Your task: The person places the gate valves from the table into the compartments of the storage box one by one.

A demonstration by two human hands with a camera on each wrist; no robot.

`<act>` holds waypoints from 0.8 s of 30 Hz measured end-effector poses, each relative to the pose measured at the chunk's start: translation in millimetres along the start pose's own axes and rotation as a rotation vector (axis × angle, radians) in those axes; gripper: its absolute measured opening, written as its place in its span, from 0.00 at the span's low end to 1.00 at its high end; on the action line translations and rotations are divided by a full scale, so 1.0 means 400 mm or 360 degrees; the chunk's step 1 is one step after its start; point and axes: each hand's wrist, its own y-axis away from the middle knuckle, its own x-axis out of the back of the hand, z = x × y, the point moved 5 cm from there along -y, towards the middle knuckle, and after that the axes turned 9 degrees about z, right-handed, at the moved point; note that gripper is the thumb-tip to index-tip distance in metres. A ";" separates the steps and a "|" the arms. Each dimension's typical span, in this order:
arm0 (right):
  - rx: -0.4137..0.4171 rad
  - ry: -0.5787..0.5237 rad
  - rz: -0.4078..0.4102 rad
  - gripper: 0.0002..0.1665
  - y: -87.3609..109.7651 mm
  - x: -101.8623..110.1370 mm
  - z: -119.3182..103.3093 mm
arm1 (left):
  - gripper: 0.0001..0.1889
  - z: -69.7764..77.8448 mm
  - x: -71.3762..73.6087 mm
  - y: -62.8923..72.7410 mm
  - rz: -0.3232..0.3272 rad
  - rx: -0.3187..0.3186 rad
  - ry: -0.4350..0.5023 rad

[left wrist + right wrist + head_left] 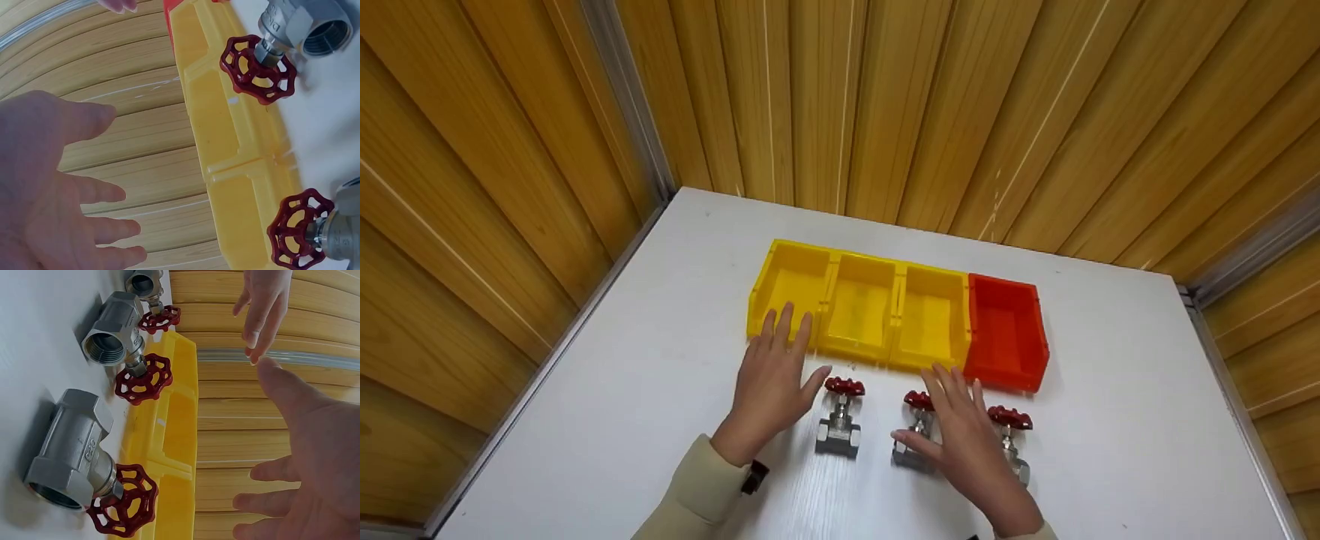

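Three metal gate valves with dark red handwheels lie in a row on the white table. The left valve (840, 429) is fully visible in the head view, just right of my left hand (771, 386). That hand has its fingers spread and holds nothing, its fingertips overlapping the leftmost yellow bin (795, 271). My right hand (969, 442), also spread and holding nothing, partly covers the middle valve (919, 400) and the right valve (1011, 418). In the right wrist view, the near valve (70, 450) shows its threaded end beside the palm.
Two more yellow bins (861, 300) and a red bin (1006, 330) continue the row behind the valves. Wood-panelled walls (885, 97) enclose the white table (660, 330) at the back and sides. A black wrist strap piece (754, 477) sits by the left sleeve.
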 end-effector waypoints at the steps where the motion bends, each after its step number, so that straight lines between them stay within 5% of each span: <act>1: 0.0028 -0.0011 0.0024 0.59 -0.001 0.000 -0.006 | 0.39 -0.002 0.001 -0.002 0.0007 0.0002 0.0002; 9: 0.0157 -0.0171 0.0099 0.59 -0.022 -0.015 -0.051 | 0.39 -0.020 0.020 -0.008 0.0086 0.0050 0.0032; 16: 0.0343 -0.0280 0.0308 0.52 -0.032 -0.045 -0.081 | 0.39 -0.041 0.029 -0.014 0.0165 0.0111 0.0076; 24: 0.0364 -0.0303 0.0222 0.54 -0.030 -0.079 -0.101 | 0.39 -0.065 0.033 -0.026 0.0115 0.0237 0.0117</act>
